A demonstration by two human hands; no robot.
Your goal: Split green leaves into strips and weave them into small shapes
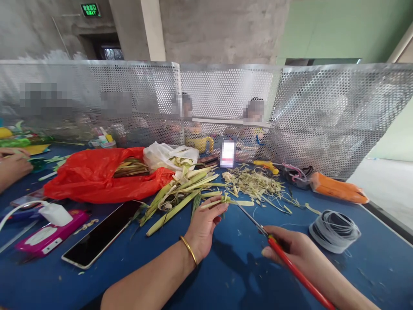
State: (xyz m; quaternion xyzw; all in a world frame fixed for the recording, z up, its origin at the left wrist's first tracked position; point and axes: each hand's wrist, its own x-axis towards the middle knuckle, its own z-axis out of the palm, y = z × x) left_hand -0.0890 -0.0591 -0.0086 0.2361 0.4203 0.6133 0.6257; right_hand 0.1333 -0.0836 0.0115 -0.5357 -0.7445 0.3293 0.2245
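My left hand (205, 224) is closed, with its fingertips pinching a pale green husk strip (241, 203) that sticks out to the right. In my right hand (292, 245) is a red-handled tool (295, 272) with a long, narrow metal end. Its tip points up and left, close to the strip; whether the two touch I cannot tell. Just beyond my left hand lies a pile of green and yellowish husks (176, 206). A heap of thin plant scraps (258, 184) is spread on the blue table (226, 275) past the tool's tip.
To the left are a red plastic bag (87, 176), a phone (103, 234) and a pink power strip (51, 234) with a white plug. A coil of clear line (335, 232) and an orange packet (338, 188) sit right. Perforated metal screens (226, 92) stand behind. Another person's hand (14, 168) is far left.
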